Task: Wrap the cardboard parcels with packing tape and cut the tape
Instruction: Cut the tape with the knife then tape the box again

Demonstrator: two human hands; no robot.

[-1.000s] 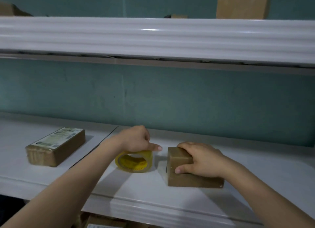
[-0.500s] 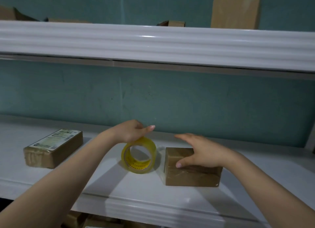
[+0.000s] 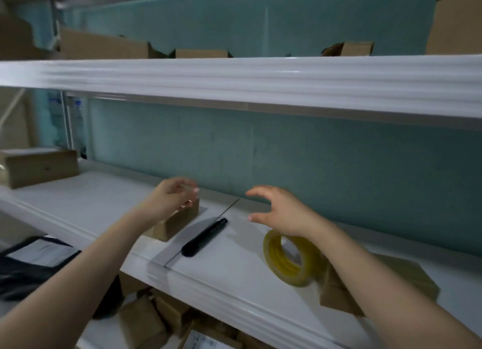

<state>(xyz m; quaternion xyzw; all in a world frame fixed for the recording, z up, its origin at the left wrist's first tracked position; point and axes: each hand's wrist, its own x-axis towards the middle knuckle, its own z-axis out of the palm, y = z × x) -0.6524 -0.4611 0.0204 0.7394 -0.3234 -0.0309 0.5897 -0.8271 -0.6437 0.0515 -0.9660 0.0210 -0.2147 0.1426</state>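
A yellow packing tape roll (image 3: 292,257) stands on edge on the white shelf (image 3: 234,270), leaning against a brown cardboard parcel (image 3: 407,275) partly hidden by my right forearm. My right hand (image 3: 276,210) hovers just above the roll with fingers spread, holding nothing. A second cardboard parcel (image 3: 180,222) lies further left. My left hand (image 3: 169,200) is over its top, blurred, fingers apart; I cannot tell if it touches. A black cutter (image 3: 204,236) lies on the shelf between the left parcel and the tape.
A larger cardboard box (image 3: 39,166) sits at the shelf's far left. An upper shelf (image 3: 260,79) carries several cardboard boxes. Below the shelf lie more parcels (image 3: 146,320) and a dark bag (image 3: 31,267). A teal wall closes the back.
My left hand let go of the tape roll and moved left over the other parcel. My right hand lifted off the small parcel. The view swung left, showing the black cutter.
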